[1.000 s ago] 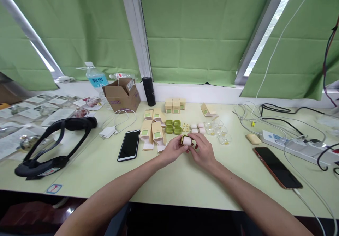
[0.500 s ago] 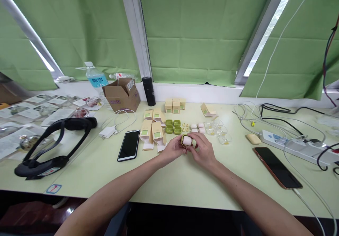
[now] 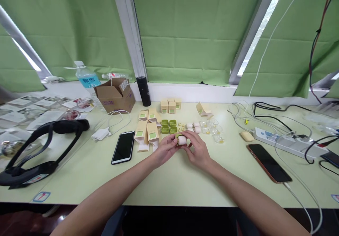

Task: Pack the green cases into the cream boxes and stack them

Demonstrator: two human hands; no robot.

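Note:
Both hands meet over the middle of the table around a small pale-pink, rounded cylinder [image 3: 182, 140] with a green cup-like piece [image 3: 178, 135] against its upper left side. My left hand [image 3: 166, 150] grips the pair from the left. From the right, my right hand [image 3: 196, 149] closes its fingers and thumb on them; some fingertips are hidden. Just beyond lie several square green cups [image 3: 168, 126], tiny yellow pieces [image 3: 181, 127], more pale-pink cylinders [image 3: 193, 127] and clear plastic pieces [image 3: 212, 127]. Open beige cartons [image 3: 147, 132] lie beyond my left hand.
Small closed boxes [image 3: 171, 106] and an open carton [image 3: 201, 109] stand farther back. A phone [image 3: 123, 147] and black headset [image 3: 43, 155] lie left; another phone [image 3: 269, 163], cables and a power strip [image 3: 280, 141] lie right. Behind are a cardboard box [image 3: 115, 95] and black cylinder [image 3: 143, 91].
The view has turned slightly right, so the table things sit farther left. Both hands still hold the cylinder and green cup, with slightly shifted fingers.

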